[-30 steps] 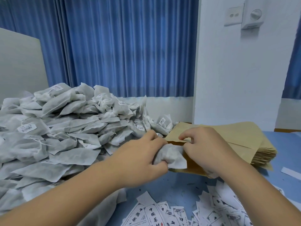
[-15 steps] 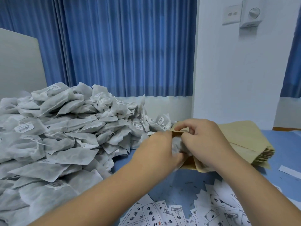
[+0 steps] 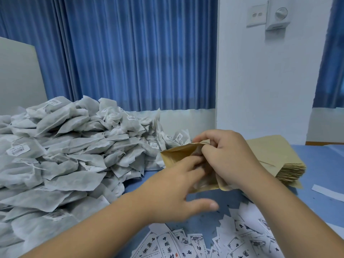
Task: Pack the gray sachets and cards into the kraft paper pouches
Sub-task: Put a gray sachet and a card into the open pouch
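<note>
While my right hand (image 3: pixel 229 157) pinches the upper lip of a kraft pouch (image 3: pixel 176 155) between curled fingers and thumb, it holds the pouch's mouth agape, lifted off the table (image 3: pixel 316 205) and tilted with its opening towards me; my left hand (image 3: pixel 175 189) reaches at that mouth with fingers stretched out straight and thumb splayed wide below, gripping nothing that I can see; its fingertips lie at the edge of the opening, partly hidden against my right hand; whether anything sits inside the pouch I cannot tell, since the inside is dark.

To my left the gray sachets (image 3: pixel 65 155) are heaped in a tall, loose pile on the table, several bearing small white barcode labels; the nearest edge of the pile lies just beside the pouch; behind my right hand a stack of kraft pouches (image 3: pixel 277 155) lies flat, its edges fanned a little at the right; the cards (image 3: pixel 186 244), white with black printed characters, are scattered along the near edge of the table below both wrists; a white paper strip (image 3: pixel 327 191) lies apart at the right.

Behind all this hangs a blue curtain (image 3: pixel 130 53); a white wall (image 3: pixel 260 81) carries a switch plate (image 3: pixel 256 15) and a dial (image 3: pixel 279 14); a pale board (image 3: pixel 16 71) stands at the far left.
</note>
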Available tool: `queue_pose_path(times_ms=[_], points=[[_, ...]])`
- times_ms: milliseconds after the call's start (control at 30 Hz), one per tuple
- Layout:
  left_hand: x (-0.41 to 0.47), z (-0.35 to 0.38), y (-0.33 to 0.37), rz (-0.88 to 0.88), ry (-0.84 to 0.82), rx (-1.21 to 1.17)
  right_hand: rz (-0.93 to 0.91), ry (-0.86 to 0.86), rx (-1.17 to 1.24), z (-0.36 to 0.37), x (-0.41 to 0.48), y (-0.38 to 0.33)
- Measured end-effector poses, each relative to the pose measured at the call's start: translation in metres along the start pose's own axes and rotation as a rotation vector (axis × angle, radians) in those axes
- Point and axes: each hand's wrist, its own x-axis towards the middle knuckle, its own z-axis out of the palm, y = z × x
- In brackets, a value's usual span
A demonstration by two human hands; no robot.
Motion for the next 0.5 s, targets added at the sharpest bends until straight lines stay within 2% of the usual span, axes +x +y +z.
queue_pose_path(times_ms=[67, 200, 333, 400, 500], points=[[0.002, 0.002, -0.006, -0.003, -0.061, 0.104, -0.027, 0.008, 0.025, 0.001, 0.000, -0.004], [0.009, 0.002, -0.011, -0.029, -0.085, 0.146, -0.087, 0.014, 0.021, 0.002, -0.003, -0.009], [0.009, -0.017, -0.013, 0.062, -0.114, 0.160, -0.063, 0.033, -0.108, 0.004, -0.002, -0.001], [0.003, -0.030, -0.018, 0.064, -0.084, 0.135, -0.039, 0.070, -0.195, 0.007, -0.001, 0.004], [-0.008, -0.047, -0.037, -0.063, 0.060, 0.200, -0.033, 0.095, -0.263, 0.011, -0.002, 0.008]])
